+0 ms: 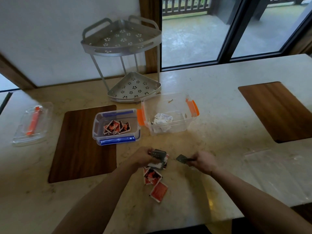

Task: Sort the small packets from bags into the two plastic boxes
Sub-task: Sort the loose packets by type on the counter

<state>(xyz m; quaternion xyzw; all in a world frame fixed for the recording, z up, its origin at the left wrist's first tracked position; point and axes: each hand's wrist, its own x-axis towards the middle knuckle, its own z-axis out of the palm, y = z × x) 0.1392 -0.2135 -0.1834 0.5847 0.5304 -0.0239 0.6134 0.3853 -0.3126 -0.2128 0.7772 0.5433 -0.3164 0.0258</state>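
Packets (154,179) — red-and-black squares, white-edged — beneath left hand (143,157).

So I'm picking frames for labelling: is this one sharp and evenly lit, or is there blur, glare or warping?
Head view: hands and the grey packets they hold are motion-blurred; daylight from the window leaves the near counter dimmer, with a small glare spot; wide-angle lens bends the counter edge and window frame; the boxes stay readable.
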